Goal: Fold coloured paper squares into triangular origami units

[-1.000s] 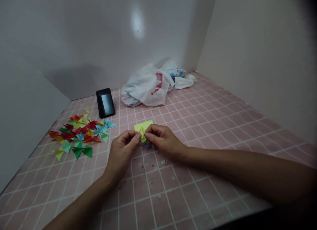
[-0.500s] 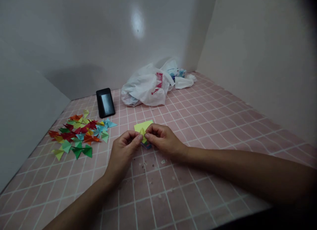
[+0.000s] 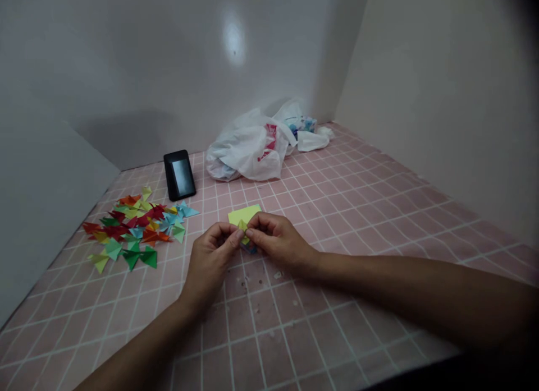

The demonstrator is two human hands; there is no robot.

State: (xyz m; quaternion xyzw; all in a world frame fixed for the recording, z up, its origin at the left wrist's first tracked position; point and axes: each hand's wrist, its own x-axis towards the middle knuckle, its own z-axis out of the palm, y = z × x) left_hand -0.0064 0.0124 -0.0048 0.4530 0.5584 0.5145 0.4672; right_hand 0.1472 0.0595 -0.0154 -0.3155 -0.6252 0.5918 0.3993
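Two hands, the left hand (image 3: 208,263) and the right hand (image 3: 275,240), held close together, fingertips pinched on a folded yellow paper (image 3: 243,214), its long edge lying crosswise just beyond the fingers, a small coloured paper (image 3: 249,248) tucked beneath; forearms angled inward above the pink tile (image 3: 295,335).

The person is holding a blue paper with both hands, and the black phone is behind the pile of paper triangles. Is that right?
Not quite. The head view shows the paper between the left hand and right hand is yellow, not blue. The black phone is behind the pile of paper triangles, as you said.
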